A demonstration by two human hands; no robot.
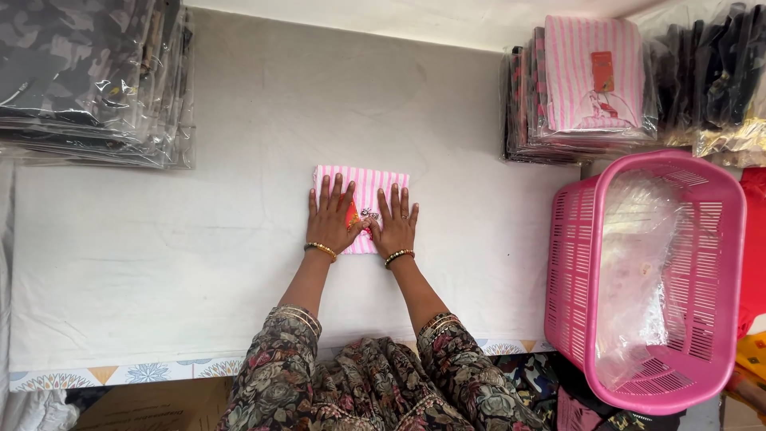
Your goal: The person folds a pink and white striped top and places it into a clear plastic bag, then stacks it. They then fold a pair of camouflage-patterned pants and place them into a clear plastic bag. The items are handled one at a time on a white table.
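A small folded garment [368,182] with pink and white stripes lies on the white cloth-covered table [199,239]. My left hand [331,215] rests flat on its left half, fingers spread. My right hand [396,221] lies flat on its right half, fingers also spread. Both palms press down on the fabric and neither hand grips anything. A red tag and a small printed patch show between the two hands. Beaded bracelets circle both wrists.
A stack of plastic-wrapped dark camouflage garments [88,80] sits at the back left. Wrapped pink striped garments [590,80] and dark ones [710,72] are stacked at the back right. A pink plastic basket [722,319] holding clear plastic bags stands to the right.
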